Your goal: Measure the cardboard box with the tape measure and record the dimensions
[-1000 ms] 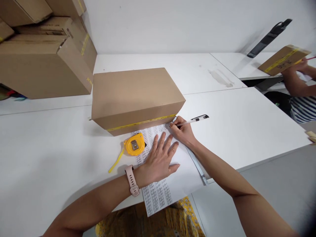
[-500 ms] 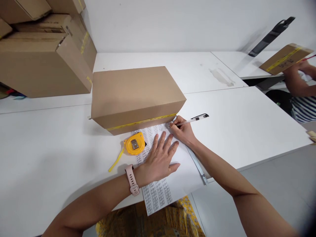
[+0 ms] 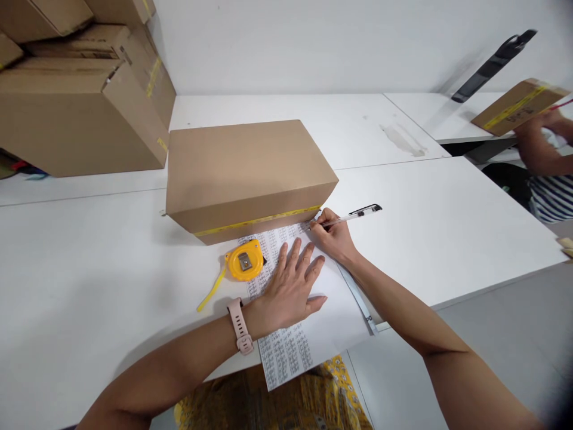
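Note:
A sheet of paper (image 3: 333, 307) with columns of handwriting lies on the white table, its lower end hanging past the front edge. My left hand (image 3: 293, 289) rests flat on it, fingers spread. With my right hand (image 3: 333, 236) I grip a clear pen (image 3: 358, 214) with a black clip, its tip down at the paper's upper right. A yellow tape measure (image 3: 245, 260) lies left of my left fingers, partly on the sheet. Right behind the paper stands a closed cardboard box (image 3: 248, 167) with yellow tape, covering the sheet's top edge.
Several cardboard boxes (image 3: 58, 119) are stacked at the back left. A black bottle (image 3: 492, 67) stands by the wall at the right. Beyond the table's right end, another person's arm (image 3: 541, 143) is beside a smaller taped box (image 3: 514, 108).
My right hand and the pen have shifted very slightly to the right. My left hand, the box and the tape measure stay put. The other person's small box has turned a little.

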The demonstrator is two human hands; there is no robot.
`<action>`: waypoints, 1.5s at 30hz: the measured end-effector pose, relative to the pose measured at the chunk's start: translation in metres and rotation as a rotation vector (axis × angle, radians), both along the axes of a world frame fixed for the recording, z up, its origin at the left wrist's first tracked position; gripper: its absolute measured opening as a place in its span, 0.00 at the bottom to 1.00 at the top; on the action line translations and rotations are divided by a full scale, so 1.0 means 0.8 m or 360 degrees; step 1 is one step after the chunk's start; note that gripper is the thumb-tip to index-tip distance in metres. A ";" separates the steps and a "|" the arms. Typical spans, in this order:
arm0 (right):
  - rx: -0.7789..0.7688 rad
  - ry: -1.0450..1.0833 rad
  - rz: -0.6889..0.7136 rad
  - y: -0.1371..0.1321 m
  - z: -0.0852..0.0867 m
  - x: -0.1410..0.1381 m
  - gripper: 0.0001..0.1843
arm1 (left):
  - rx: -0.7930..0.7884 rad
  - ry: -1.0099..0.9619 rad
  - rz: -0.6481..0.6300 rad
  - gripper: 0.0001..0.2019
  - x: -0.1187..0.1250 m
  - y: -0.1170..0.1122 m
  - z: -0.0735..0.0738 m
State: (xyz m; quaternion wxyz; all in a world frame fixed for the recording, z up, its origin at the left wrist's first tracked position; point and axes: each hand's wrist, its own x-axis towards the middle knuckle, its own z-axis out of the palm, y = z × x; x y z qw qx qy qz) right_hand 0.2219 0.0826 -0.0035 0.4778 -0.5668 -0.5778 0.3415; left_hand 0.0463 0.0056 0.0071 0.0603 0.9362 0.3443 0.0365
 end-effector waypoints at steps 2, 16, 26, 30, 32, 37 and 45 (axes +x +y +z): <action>-0.0001 -0.0007 -0.0008 0.000 0.000 0.000 0.12 | -0.0007 0.0003 0.0002 0.38 0.000 0.000 0.000; 0.0025 -0.0027 0.0011 0.000 -0.002 0.002 0.12 | -0.0023 0.0007 -0.0009 0.38 -0.001 0.000 0.002; 0.0145 0.0044 -0.0181 0.002 0.001 0.008 0.14 | -0.0029 -0.0045 -0.0003 0.39 0.000 0.000 -0.004; 0.0308 -0.0120 -0.0419 0.009 0.009 0.043 0.10 | -0.0013 -0.0073 -0.0011 0.38 -0.002 -0.001 -0.006; 0.0360 -0.0448 -0.0395 0.013 0.011 0.066 0.04 | 0.0007 -0.0083 -0.0013 0.38 -0.003 -0.002 -0.007; 0.0255 -0.1277 -0.0125 0.021 0.003 0.104 0.21 | 0.0133 -0.0118 -0.0017 0.37 -0.003 -0.001 -0.015; 0.0054 -0.1383 -0.0224 0.025 -0.002 0.102 0.32 | 0.0682 -0.0396 0.0051 0.08 -0.015 -0.009 0.014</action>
